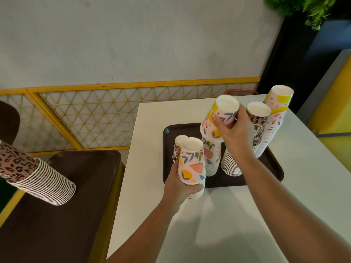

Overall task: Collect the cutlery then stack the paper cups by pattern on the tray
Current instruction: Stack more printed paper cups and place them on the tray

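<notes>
A dark brown tray lies on the white table. My right hand grips an upside-down fruit-pattern cup, tilted over a fruit-pattern stack on the tray. My left hand holds a short stack of upside-down fruit-pattern cups at the tray's near left edge, with a leopard-pattern cup just behind it. Further right on the tray stand a leopard-pattern stack and a tall dotted pink-and-yellow stack. No cutlery is in view.
A second brown tray sits on a lower surface at the left and carries a long leopard-pattern cup stack lying tilted. A yellow lattice railing runs behind. A green plant hangs at the top right.
</notes>
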The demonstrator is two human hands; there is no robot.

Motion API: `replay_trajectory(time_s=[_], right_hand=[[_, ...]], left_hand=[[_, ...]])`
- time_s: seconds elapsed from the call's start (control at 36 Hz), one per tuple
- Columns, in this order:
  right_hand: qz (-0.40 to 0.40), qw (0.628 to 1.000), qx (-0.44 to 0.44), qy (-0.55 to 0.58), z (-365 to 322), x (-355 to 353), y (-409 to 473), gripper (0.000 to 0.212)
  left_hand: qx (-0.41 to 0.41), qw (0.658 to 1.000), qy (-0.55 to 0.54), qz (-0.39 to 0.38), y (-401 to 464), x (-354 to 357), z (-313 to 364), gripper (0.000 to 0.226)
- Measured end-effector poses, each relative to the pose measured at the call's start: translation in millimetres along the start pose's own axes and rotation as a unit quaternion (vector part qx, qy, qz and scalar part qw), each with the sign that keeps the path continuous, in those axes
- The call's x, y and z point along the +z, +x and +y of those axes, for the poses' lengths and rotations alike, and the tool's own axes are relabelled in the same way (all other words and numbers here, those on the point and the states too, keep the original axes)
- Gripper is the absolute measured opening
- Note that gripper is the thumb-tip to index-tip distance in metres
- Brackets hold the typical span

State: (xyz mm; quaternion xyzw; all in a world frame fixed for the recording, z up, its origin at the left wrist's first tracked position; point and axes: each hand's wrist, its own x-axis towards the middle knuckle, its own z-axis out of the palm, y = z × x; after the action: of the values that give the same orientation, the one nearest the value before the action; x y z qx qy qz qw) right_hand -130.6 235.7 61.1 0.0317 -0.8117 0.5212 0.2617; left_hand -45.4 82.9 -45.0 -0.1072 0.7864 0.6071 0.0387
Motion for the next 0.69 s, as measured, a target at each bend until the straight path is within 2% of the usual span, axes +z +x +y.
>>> replay_trajectory(time_s=[0.08, 0.17, 0.28, 0.36, 0.5, 0.56, 0.69], right_hand=[[-0.036, 0.999, 0.016, -0.025, 10, 5, -8, 0.055], [-0.037, 0.999, 0.009, -0.038, 13, 5, -14, 0.065], [-0.024, 0.999, -0.036, 0.013, 1, 1, -29, 0.066], [-0.102, 0.993, -0.039, 0.04, -5, 2, -43, 0.066], [-0.226, 0.974, 0.006, 0.003, -2, 11, -65, 0.071], [-0.249, 0.968, 0.017, -0.012, -1, 13, -69, 0.066], [-0.245, 0.969, 0.032, -0.015, 2, 12, -70, 0.054]], left_hand=[[0.0, 1.0, -0.003, 0.003, 1, 0, -1, 0.068], [0.004, 1.0, 0.003, 0.0, 0, 0, 1, 0.072], [0.014, 1.0, 0.001, 0.003, 1, 0, 3, 0.075], [0.014, 1.0, -0.009, 0.007, 0, 1, 3, 0.081], [0.026, 0.999, 0.014, 0.011, -1, 5, 10, 0.082], [0.033, 0.999, 0.035, 0.01, -1, 6, 11, 0.082], [0.028, 0.999, 0.033, 0.012, -4, 6, 10, 0.084]])
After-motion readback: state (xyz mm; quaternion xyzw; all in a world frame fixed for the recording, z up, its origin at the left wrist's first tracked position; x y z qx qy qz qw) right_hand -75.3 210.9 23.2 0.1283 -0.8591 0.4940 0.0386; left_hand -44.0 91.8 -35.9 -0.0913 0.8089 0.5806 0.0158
